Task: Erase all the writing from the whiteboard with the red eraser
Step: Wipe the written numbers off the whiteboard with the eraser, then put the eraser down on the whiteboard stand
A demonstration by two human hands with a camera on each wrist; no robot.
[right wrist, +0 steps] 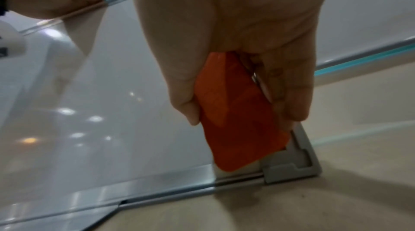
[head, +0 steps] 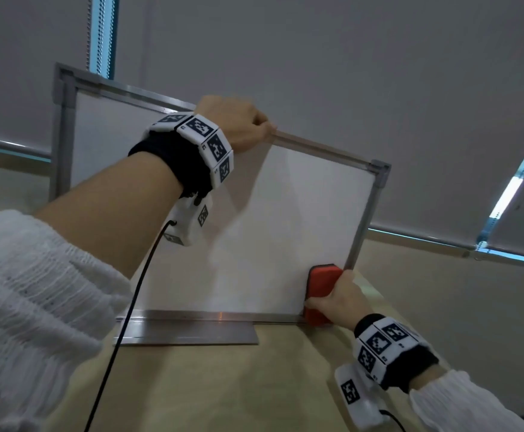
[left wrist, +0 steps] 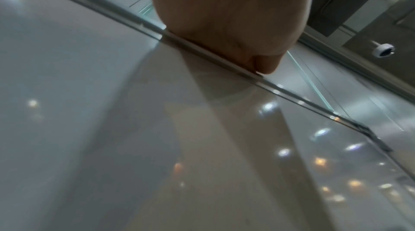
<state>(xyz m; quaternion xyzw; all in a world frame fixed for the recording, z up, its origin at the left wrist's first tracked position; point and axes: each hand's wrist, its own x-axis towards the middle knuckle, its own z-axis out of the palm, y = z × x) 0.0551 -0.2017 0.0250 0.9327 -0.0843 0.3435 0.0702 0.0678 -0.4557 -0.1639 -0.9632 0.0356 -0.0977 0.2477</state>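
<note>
While the left hand (head: 238, 123) is gripping the whiteboard's (head: 254, 213) top rim, right hand (head: 338, 299) is pinching the red eraser (head: 321, 283), long axis upright, pressing flat at the board's lower right corner.

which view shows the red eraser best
The right wrist view: the red eraser fills the centre, pinched at the whiteboard's bottom corner. The head view shows it small; the left wrist view misses it.
</note>
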